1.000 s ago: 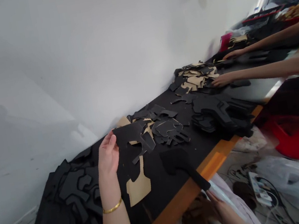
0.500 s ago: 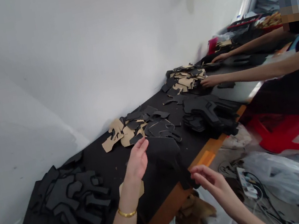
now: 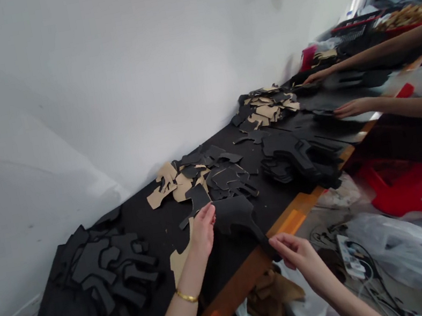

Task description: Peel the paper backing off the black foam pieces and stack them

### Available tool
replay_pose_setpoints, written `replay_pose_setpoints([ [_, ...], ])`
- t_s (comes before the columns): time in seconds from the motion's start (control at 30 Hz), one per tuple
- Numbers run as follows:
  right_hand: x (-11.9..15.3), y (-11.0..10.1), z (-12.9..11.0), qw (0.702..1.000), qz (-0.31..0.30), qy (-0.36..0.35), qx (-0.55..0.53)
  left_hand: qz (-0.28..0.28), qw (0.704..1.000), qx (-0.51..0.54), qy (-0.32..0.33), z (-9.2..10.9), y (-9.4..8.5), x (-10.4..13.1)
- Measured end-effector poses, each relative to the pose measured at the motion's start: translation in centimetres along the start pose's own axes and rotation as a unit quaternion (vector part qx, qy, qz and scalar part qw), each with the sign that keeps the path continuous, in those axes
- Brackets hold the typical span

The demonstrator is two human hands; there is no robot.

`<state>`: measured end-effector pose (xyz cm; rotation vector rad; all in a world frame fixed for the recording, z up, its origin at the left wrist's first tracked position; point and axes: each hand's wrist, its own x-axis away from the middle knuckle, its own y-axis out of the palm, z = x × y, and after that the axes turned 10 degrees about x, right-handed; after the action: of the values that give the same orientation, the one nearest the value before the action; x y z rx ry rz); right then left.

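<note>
Between my hands is a black cut-out foam piece (image 3: 237,212), broad at its far left end and narrowing toward the table's front edge. My left hand (image 3: 203,231), with a gold bangle at the wrist, pinches its broad end. The fingers of my right hand (image 3: 295,252) are closed on its narrow end, over the edge. A tan cut piece (image 3: 178,264) lies partly hidden under my left forearm. Just beyond my left hand is a black cut piece (image 3: 198,197), beside a loose heap of tan and black pieces (image 3: 181,187).
Thick black cut pieces (image 3: 94,263) pile up at left, with another black stack (image 3: 295,151) at right. A co-worker's hands (image 3: 353,108) work farther along the table. Below the wooden edge (image 3: 286,216) are a bag of brown scraps (image 3: 274,299), a power strip (image 3: 350,258) and a red stool (image 3: 404,189).
The black piece now lies flatter between my hands, and more of the tan piece shows by my left forearm. The co-worker's nearer hand has drawn right, away from the far heap.
</note>
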<state>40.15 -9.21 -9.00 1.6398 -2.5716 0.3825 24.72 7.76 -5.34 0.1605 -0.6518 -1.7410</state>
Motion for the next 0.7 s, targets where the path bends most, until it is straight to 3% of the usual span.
replay_pose_setpoints([
  [0.1, -0.4, -0.2, 0.6, 1.000, -0.014, 0.009, 0.009, 0.009, 0.999, -0.033, 0.021, -0.7, -0.8, -0.5],
  [0.3, -1.1, -0.9, 1.2, 0.994, 0.038, -0.031, 0.101, -0.007, 0.985, -0.158, 0.068, -1.6, -2.0, -0.8],
  [0.7, -0.7, -0.5, 1.6, 0.989, 0.052, -0.046, 0.130, -0.011, 0.985, -0.156, 0.070, -2.3, -2.7, -1.3],
])
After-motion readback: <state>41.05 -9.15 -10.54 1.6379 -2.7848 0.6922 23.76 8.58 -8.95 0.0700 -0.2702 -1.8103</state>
